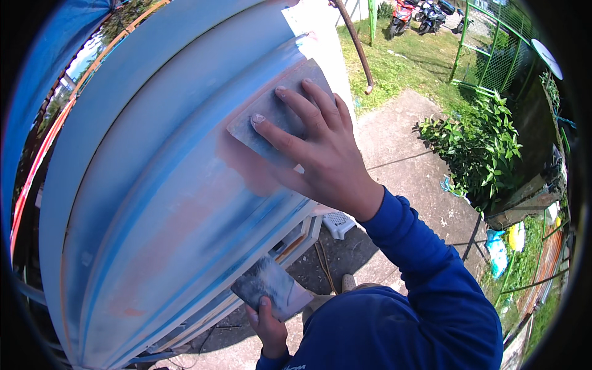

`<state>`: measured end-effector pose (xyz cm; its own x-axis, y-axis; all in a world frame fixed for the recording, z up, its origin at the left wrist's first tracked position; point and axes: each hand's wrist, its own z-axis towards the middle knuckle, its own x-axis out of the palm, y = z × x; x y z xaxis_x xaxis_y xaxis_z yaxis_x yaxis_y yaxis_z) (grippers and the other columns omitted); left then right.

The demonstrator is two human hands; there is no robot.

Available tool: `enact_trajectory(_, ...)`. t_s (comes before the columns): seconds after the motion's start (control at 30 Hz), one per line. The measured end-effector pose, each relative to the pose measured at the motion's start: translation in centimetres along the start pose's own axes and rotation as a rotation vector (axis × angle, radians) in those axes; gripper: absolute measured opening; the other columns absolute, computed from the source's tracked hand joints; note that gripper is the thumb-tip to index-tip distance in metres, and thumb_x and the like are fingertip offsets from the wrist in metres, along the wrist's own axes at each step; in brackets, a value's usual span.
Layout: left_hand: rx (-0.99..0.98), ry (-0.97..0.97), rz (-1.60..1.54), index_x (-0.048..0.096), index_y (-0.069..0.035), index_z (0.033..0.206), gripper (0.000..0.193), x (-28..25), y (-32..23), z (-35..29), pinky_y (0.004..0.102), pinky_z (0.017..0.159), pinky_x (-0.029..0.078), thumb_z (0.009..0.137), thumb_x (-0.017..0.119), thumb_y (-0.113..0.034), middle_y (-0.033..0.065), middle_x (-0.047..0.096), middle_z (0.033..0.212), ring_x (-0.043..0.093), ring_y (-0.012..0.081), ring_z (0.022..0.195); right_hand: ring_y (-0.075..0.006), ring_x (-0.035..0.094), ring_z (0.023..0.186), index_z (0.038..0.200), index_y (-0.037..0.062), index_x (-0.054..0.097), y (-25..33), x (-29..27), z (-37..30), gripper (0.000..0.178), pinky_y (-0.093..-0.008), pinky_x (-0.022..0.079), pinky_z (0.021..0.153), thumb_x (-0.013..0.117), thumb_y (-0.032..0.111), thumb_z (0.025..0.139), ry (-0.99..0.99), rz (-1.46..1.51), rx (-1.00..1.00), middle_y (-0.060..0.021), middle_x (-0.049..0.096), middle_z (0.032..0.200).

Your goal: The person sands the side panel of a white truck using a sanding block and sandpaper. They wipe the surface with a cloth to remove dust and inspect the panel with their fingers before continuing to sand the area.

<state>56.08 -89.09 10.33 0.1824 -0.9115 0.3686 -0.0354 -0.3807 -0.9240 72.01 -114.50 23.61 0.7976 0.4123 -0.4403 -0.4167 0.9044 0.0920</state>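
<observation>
A large curved panel (185, 216), white and blue with pinkish patches, slants across the left and middle. Against its upper right part, my right hand (320, 135) holds a grey sandpaper sheet (271, 123) flat, its fingers spread over the sheet and the thumb low by the panel. Below, close to my body, my left hand (268, 327) pinches a second sandpaper sheet (271, 287) by its lower edge, thumb on top. That sheet is dark grey with whitish dust streaks and is apart from the panel. The fingers under it are mostly hidden.
A white plastic stool (338, 225) stands under the panel's edge. Concrete paving (407, 148) runs to my right, with a leafy bush (475, 135) beside it. A rusty bent pipe (354, 46) hangs at the top; parked motorcycles (425, 17) stand beyond the grass.
</observation>
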Motion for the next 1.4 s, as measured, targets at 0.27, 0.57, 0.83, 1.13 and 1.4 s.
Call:
enact_trajectory(0.27, -0.042, -0.007, 0.031, 0.042, 0.003, 0.141, 0.046, -0.7, 0.4, 0.1, 0.0382, 0.103, 0.043, 0.099, 0.052, -0.012, 0.0146, 0.054, 0.134, 0.054, 0.0242, 0.122, -0.0403, 0.04, 0.133, 0.126, 0.0314, 0.064, -0.1, 1.4, -0.3, 0.062, -0.0615, 0.037, 0.097, 0.082, 0.032, 0.066, 0.0, -0.002, -0.016, -0.0096, 0.047, 0.143)
enact_trajectory(0.57, -0.011, 0.039, 0.015, 0.042, -0.001, 0.143, 0.045, -1.1, 0.1, 0.1, 0.0409, 0.105, 0.042, 0.1, 0.05, -0.012, 0.0133, 0.054, 0.135, 0.055, 0.025, 0.123, -0.0402, 0.041, 0.132, 0.127, 0.0279, 0.064, 1.7, -1.0, -2.4, 0.063, -0.0585, 0.038, 0.096, 0.081, 0.031, 0.066, 0.11, 0.023, 0.046, -0.0114, 0.048, 0.142)
enact_trajectory(0.83, -0.06, 0.009, 0.051, 0.043, -0.001, 0.142, 0.044, -1.3, 0.0, -0.4, 0.0386, 0.102, 0.045, 0.101, 0.048, -0.014, 0.0129, 0.056, 0.133, 0.057, 0.0242, 0.121, -0.0381, 0.041, 0.133, 0.128, 0.0285, 0.062, 1.3, 0.9, 0.8, 0.063, -0.0575, 0.034, 0.1, 0.08, 0.033, 0.068, -0.012, -0.031, -0.035, -0.012, 0.046, 0.144)
enact_trajectory(1.13, -0.041, -0.007, -0.031, 0.044, -0.002, 0.141, 0.044, -1.6, 0.5, -0.7, 0.041, 0.102, 0.046, 0.099, 0.051, -0.012, 0.0124, 0.057, 0.132, 0.057, 0.0249, 0.12, -0.0393, 0.041, 0.132, 0.125, 0.0268, 0.065, 1.2, 1.1, -4.1, 0.063, -0.0576, 0.035, 0.099, 0.082, 0.032, 0.065, 0.143, 0.017, 0.037, -0.0124, 0.047, 0.142)
enact_trajectory(1.4, 0.057, 0.017, -0.151, 0.043, -0.002, 0.141, 0.044, -0.9, 0.0, -1.2, 0.0418, 0.103, 0.045, 0.101, 0.051, -0.016, 0.0115, 0.055, 0.133, 0.056, 0.025, 0.122, -0.0406, 0.041, 0.131, 0.129, 0.0243, 0.063, 2.0, -2.2, -2.8, 0.062, -0.0576, 0.035, 0.101, 0.079, 0.033, 0.07, 0.179, -0.001, 0.064, -0.0161, 0.047, 0.142)
